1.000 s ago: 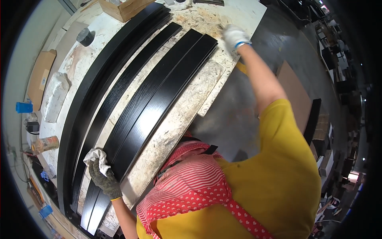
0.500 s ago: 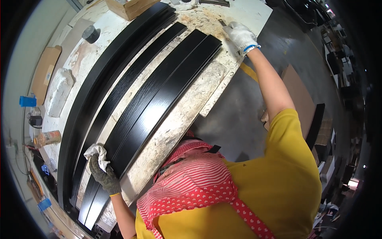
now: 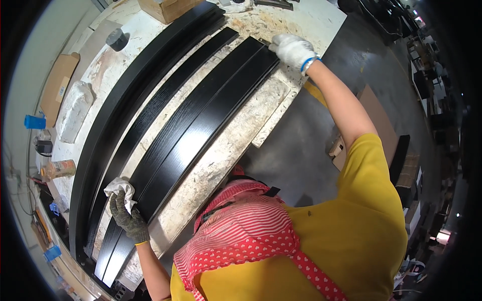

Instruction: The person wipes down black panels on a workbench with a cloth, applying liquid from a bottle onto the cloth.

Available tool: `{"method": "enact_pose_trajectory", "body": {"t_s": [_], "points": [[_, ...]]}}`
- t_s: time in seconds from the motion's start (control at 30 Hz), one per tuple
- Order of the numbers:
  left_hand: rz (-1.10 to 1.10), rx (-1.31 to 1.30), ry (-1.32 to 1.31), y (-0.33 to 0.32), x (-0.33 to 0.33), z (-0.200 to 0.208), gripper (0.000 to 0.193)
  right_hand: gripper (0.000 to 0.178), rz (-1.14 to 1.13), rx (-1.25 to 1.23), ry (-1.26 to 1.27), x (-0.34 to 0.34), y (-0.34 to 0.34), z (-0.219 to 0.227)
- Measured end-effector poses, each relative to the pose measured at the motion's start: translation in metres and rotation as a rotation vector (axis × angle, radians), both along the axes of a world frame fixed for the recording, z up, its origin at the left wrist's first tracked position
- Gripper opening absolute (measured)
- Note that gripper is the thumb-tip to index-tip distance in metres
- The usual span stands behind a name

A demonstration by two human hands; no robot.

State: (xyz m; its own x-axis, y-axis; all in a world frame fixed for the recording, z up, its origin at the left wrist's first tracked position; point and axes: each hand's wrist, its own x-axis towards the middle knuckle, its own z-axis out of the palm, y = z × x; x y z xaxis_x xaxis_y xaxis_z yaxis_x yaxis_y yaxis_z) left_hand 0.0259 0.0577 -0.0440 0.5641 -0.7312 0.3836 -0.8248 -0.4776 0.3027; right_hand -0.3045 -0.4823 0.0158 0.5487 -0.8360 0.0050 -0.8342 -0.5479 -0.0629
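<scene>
Two hands, both gloved. Left hand (image 3: 129, 220), dark glove with yellow edge, lower left of frame: fingers closed on a crumpled white cloth (image 3: 119, 187), over the lower stretch of the black panels (image 3: 201, 118). Right hand (image 3: 292, 50), white glove with blue cuff, upper middle of frame: fingers curled round a small dark object (image 3: 263, 41), mostly covered, kind unclear, at the panels' upper end; can't tell if it touches the panels.

Panels lie side by side, running from upper middle down to lower left, thin seam between them, bright glare near frame center. Left of them, a narrow black strip (image 3: 161, 99), well left of the right hand; further left, a big curved black piece (image 3: 120, 100). All on a white stained workbench (image 3: 321, 20).

Upper left: cardboard box (image 3: 168, 9) at top edge, round dark container (image 3: 116, 40), brown cardboard piece (image 3: 57, 90), white block (image 3: 75, 113). Left edge: blue object (image 3: 35, 122), orange-labelled bottle (image 3: 59, 169) lying on its side. Lower middle to right: yellow shirt (image 3: 346, 215), red patterned apron (image 3: 246, 226). Grey floor (image 3: 291, 160) right of the bench
</scene>
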Motion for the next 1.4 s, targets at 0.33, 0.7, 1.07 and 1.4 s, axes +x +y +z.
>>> {"method": "enact_pose_trajectory", "body": {"t_s": [0.33,0.7,1.07,1.4], "points": [[0.052,0.026,0.028,0.008,0.005,-0.001,0.054,0.025,0.218,0.123,-0.035,0.077,0.106,-0.01],[0.068,-0.012,-0.015,0.007,0.004,0.004,0.059,0.03,0.199,0.042,-0.168,0.091,0.122,-0.022],[0.18,-0.402,0.008,0.182,0.044,0.024,0.028,0.034,0.223,-0.017,-0.275,0.115,0.188,-0.049],[0.544,0.676,-0.381,0.575,0.187,0.055,0.052,0.012,1.01,0.258,-0.186,0.303,0.589,-0.01]]}}
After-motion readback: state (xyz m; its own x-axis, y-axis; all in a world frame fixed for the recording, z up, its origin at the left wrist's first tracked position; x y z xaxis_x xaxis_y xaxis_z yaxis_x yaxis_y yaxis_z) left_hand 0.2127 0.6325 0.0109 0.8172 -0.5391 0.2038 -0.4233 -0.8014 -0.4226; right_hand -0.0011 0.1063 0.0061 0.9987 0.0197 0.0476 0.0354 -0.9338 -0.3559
